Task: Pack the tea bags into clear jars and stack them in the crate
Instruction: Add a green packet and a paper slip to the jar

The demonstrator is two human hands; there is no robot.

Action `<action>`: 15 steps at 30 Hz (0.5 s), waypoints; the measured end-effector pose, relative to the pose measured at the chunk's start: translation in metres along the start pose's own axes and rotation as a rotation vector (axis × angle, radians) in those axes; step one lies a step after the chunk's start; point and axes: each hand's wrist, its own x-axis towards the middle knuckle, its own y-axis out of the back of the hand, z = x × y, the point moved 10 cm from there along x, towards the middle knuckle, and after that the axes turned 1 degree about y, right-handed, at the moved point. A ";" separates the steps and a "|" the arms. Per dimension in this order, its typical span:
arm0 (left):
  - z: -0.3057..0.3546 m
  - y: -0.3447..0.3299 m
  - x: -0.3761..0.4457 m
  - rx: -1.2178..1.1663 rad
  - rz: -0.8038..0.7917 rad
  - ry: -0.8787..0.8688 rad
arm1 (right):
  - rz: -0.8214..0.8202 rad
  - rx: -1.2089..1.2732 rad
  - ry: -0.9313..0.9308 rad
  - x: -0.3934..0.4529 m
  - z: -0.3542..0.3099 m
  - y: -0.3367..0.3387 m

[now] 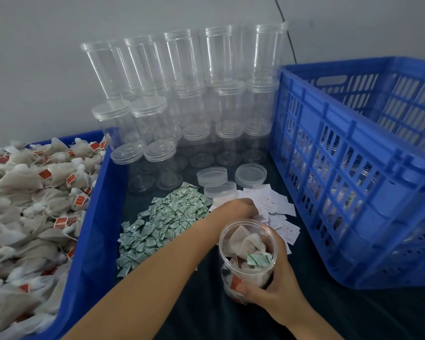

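The right hand (277, 288) is at 6 o'clock. Its fingers curl round an open clear jar (248, 256) and hold it upright on the dark surface (206, 303). The jar has tea bags in it, and one small green and white packet (258, 258) lies on top of them.

The left hand (241, 208) reaches across from 7 o'clock to the middle. It rests on a pile of white paper slips (277, 207), just behind the jar. Its fingers are bent down into the slips and mostly hidden, so I cannot tell if it holds one.

At 9 o'clock sits a blue tray (96, 217) heaped with tea bags (35, 192). They have red tags and strings. Between the tray and the slips lies a big pile of green and white packets (167, 217).

At 12 o'clock, empty clear jars (182, 94) stand stacked in rows against the grey wall (35, 57). Some have lids on. Three loose clear lids (250, 175) lie just in front of them, near the slips.

At 3 o'clock stands a big blue crate (353, 180) with slotted sides. Through the slots I can see filled jars lying inside, but they are blurry.
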 end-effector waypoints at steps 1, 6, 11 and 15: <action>0.001 0.000 -0.001 0.023 -0.002 -0.005 | 0.002 0.000 0.002 0.000 0.000 0.000; 0.001 0.002 -0.004 0.089 0.021 0.031 | 0.001 0.011 0.010 0.000 -0.002 -0.001; -0.001 0.007 -0.013 0.005 0.082 0.040 | 0.003 0.015 0.005 0.000 -0.001 -0.001; -0.004 0.011 -0.016 -0.080 0.126 0.053 | 0.007 -0.006 0.003 0.000 0.001 0.000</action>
